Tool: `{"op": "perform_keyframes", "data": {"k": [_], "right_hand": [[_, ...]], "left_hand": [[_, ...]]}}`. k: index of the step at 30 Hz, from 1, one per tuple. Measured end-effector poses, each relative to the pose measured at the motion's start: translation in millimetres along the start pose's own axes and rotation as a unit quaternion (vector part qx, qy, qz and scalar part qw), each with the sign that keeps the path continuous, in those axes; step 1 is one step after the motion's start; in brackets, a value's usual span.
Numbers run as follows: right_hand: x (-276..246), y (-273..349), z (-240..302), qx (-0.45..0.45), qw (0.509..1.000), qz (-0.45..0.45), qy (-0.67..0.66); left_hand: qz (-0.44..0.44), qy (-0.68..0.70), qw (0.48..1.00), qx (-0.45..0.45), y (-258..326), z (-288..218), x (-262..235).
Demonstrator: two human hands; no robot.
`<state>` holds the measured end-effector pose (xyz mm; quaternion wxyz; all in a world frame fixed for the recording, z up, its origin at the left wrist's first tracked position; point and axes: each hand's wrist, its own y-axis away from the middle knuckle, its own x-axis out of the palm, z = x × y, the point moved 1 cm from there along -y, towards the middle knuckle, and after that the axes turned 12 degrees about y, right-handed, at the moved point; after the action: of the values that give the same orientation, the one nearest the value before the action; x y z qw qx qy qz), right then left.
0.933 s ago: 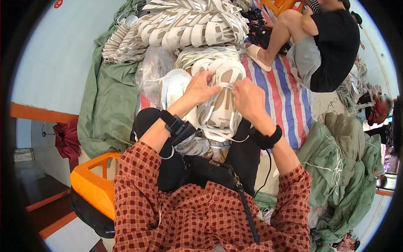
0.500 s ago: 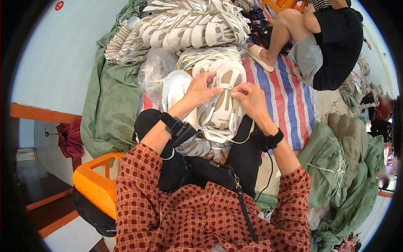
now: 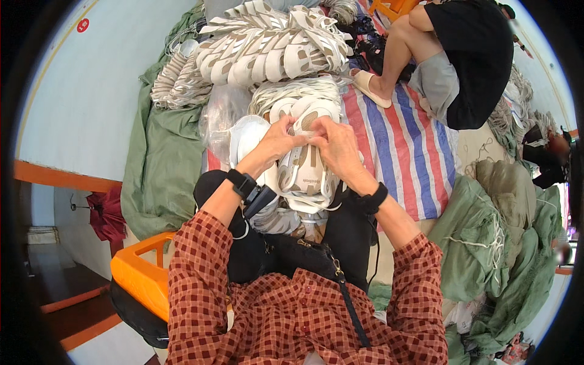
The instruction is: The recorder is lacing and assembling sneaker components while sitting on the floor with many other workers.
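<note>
A white and tan shoe upper lies over my lap between my knees, its toe end toward me. White lacing crosses it near the far end. My left hand and my right hand meet there, fingers bent and thumbs nearly touching. Both pinch at the lace; the fingertips partly hide it. A white lace loop hangs around the upper's near edge. Close to my left wrist lies another white piece. More uppers are stacked under and beyond the one I handle.
A large row of white and tan uppers lies beyond my hands, beside a clear plastic bag. Green sacking spreads at left, near an orange stool. At right are a striped sheet, a seated person and green sacks.
My right hand has moved inward and turned over the lacing, closer to my left hand. The whole view has shifted slightly. The upper stays on my lap.
</note>
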<state>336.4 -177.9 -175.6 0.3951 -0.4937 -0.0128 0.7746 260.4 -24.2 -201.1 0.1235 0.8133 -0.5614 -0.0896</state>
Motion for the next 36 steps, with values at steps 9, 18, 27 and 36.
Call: {"op": "perform_keyframes", "data": {"k": [9, 18, 27, 36], "right_hand": [[-26, 13, -13, 0.045, 0.996, 0.072, -0.035], [-17, 19, -4, 0.148, 0.986, 0.026, -0.072], [-12, 11, 1, 0.005, 0.996, 0.027, 0.087], [-15, 1, -7, 0.11, 0.967, 0.221, 0.061]], "left_hand": [[0.139, 0.19, 0.965, -0.114, -7, -13, -9], [0.175, 0.203, 0.954, -0.134, -7, -15, -9], [0.187, 0.228, 0.949, -0.108, -1, -13, -9], [0.175, 0.224, 0.954, -0.097, 0, -11, -10]]}}
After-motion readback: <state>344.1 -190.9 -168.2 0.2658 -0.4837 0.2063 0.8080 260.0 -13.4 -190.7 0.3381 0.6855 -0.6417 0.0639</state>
